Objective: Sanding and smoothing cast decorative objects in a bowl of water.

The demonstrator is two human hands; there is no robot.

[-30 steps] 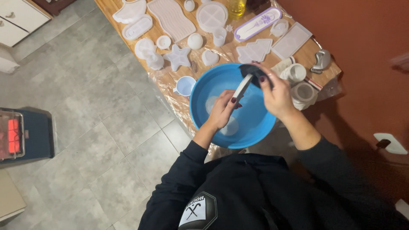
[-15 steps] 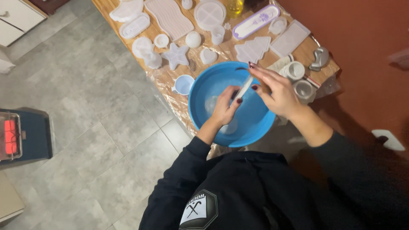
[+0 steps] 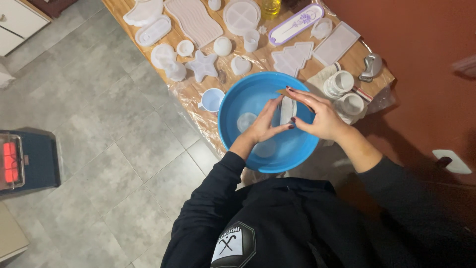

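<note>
A blue plastic basin sits at the near end of a wooden table wrapped in clear film. Over its middle, my left hand and my right hand hold a flat white mould between them, each gripping one side. Two round white moulds lie on the basin's bottom, one partly under my left wrist. My dark sleeves fill the lower part of the view.
Behind the basin lie several white silicone moulds: a star, a heart, a tree and a wavy tray. A small cup stands left of the basin, round moulds to its right. A glowing heater stands on the tiled floor.
My right hand has let go of a dark piece and come down onto the white mould. The mould has turned from slanted to flat between both hands, lower in the basin.
</note>
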